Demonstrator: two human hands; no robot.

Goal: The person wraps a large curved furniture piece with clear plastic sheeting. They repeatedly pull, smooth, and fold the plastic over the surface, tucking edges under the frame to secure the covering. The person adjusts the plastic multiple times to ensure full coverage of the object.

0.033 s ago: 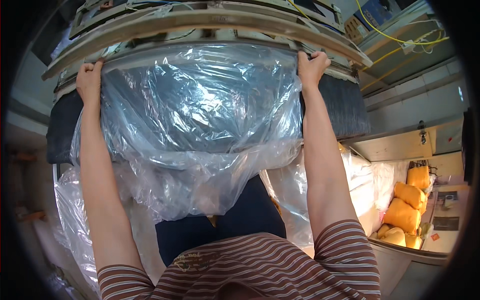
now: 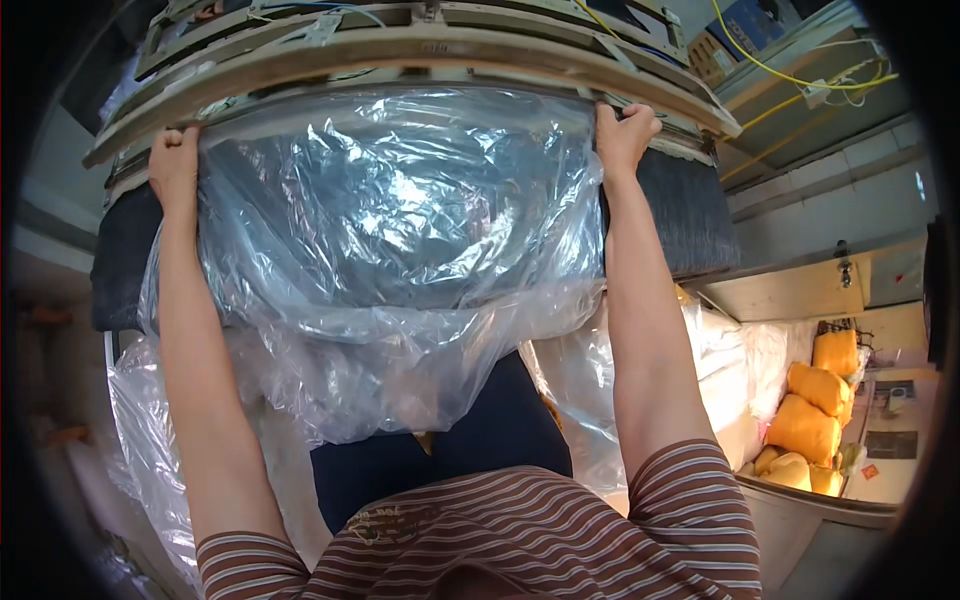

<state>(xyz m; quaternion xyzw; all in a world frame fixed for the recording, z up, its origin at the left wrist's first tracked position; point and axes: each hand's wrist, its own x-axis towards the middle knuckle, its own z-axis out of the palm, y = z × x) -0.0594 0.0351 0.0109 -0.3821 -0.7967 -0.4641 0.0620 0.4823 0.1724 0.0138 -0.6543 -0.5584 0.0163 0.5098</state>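
Note:
A large clear plastic sheet is spread over the dark front of a machine, and its loose lower part hangs in folds over my lap. My left hand is closed on the sheet's far left corner. At the far right corner, my right hand pinches the sheet the same way. The far edge is drawn fairly taut between both hands, just below a long pale bar. Both fingertips are partly hidden at the machine's edge.
Slatted frames with cables lie beyond the bar. Yellow cables hang at the far right near a blue box. Several orange bundles lie at the right beside pale plastic-wrapped material. More clear plastic hangs at the left.
My left hand has shifted very slightly left with the sheet's corner. My right hand stays in place, and the sheet lies almost the same.

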